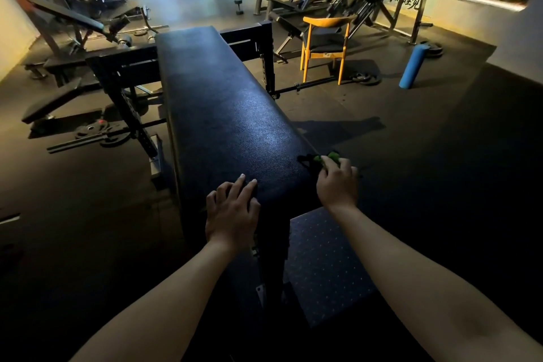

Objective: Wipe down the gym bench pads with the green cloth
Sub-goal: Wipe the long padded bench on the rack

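A long black padded gym bench runs away from me down the middle of the head view. My left hand rests flat on the pad's near end, fingers spread. At the pad's near right edge my right hand grips the green cloth, which is bunched up and mostly hidden under my fingers. A second, smaller dark pad with a dotted pattern lies lower, at the near right of the bench.
A black rack frame straddles the bench's far half. A yellow wooden chair and a blue foam roller stand to the right. Barbells, weight plates and other benches lie on the dark floor to the left.
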Demonstrator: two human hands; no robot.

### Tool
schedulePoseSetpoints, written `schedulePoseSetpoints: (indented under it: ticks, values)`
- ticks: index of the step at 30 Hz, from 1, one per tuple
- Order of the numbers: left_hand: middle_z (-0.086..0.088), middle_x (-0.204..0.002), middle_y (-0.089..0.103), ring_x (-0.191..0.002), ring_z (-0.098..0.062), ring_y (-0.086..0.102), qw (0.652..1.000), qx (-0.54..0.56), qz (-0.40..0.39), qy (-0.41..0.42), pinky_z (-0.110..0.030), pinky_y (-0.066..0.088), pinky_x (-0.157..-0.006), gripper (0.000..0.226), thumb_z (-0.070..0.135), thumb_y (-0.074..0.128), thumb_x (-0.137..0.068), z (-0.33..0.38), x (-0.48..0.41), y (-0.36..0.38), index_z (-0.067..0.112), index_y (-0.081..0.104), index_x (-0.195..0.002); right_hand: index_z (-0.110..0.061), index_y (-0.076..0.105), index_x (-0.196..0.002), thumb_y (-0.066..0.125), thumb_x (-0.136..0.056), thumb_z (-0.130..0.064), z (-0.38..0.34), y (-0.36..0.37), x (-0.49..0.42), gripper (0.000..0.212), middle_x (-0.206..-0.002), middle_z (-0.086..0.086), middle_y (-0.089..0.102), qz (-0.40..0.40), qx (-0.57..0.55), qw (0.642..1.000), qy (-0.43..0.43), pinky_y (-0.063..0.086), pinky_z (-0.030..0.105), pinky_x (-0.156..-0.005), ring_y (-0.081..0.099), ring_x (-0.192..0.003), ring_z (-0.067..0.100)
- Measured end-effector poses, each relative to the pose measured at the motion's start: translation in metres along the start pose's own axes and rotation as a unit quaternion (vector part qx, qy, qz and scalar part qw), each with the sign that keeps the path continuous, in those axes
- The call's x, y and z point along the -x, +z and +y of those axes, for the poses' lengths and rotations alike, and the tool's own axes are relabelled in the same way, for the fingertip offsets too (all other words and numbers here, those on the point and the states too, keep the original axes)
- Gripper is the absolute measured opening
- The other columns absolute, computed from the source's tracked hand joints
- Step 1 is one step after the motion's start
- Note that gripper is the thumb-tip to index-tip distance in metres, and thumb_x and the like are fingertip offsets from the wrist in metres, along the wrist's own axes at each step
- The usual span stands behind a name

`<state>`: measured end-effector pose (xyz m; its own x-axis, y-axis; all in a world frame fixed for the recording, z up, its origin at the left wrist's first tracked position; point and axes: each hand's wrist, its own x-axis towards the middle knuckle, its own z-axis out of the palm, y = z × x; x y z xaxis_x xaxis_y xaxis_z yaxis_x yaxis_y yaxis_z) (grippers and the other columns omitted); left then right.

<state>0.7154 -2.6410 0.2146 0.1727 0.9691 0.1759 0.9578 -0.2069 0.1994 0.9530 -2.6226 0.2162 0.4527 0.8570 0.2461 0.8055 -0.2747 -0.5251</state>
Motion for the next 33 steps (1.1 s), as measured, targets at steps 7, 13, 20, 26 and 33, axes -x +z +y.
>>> schedulePoseSetpoints:
  ticks: [7,13,20,26,33]
  values:
    - [0.011,-0.161,0.032,-0.138,-0.015,0.028,1.0,0.004,-0.012,0.004,-0.04,0.017,-0.114,0.069,0.053,0.011,-0.088,0.0,0.002,-0.002,0.038,0.042,-0.149,-0.012,0.066,-0.124,0.058,-0.088,-0.009,-0.031,0.012,0.04,0.037,-0.116,0.024,0.054,-0.006,-0.009,0.999,-0.033,0.042,0.047,-0.094,0.05,-0.098,0.045]
    - [0.009,-0.16,0.034,-0.143,-0.016,0.028,1.0,0.021,-0.017,0.016,-0.04,0.018,-0.117,0.072,0.057,0.012,-0.087,-0.006,0.008,-0.005,0.037,0.043,-0.149,-0.013,0.067,-0.123,0.058,-0.087,-0.009,-0.063,0.019,0.069,0.036,-0.113,0.02,0.056,-0.055,-0.027,0.993,-0.102,0.045,0.043,-0.09,0.055,-0.095,0.04]
    - [0.016,-0.162,0.027,-0.142,-0.012,0.021,0.999,0.037,-0.027,-0.021,-0.042,0.01,-0.111,0.066,0.059,0.017,-0.09,-0.003,0.022,-0.008,0.039,0.04,-0.149,-0.02,0.069,-0.121,0.059,-0.085,-0.012,-0.053,0.002,0.054,0.038,-0.113,0.014,0.057,-0.047,-0.046,0.984,-0.168,0.049,0.042,-0.086,0.053,-0.097,0.037]
    - [0.014,-0.163,0.024,-0.139,-0.013,0.018,0.996,0.068,-0.036,-0.038,-0.041,0.013,-0.113,0.064,0.056,0.022,-0.09,0.001,0.029,-0.009,0.039,0.037,-0.15,-0.021,0.058,-0.133,0.048,-0.092,-0.013,-0.027,-0.008,0.032,0.043,-0.129,0.016,0.046,-0.066,0.044,0.996,-0.046,0.032,0.037,-0.102,0.044,-0.113,0.038]
    - [0.004,-0.159,0.036,-0.148,-0.016,0.024,0.992,0.124,-0.027,0.0,-0.03,0.012,-0.11,0.053,0.042,0.047,-0.099,-0.019,0.039,-0.017,0.024,0.044,-0.149,-0.015,0.058,-0.133,0.046,-0.096,-0.011,-0.064,0.009,0.064,0.039,-0.127,0.019,0.048,-0.087,-0.012,0.992,-0.086,0.038,0.038,-0.097,0.048,-0.109,0.038]
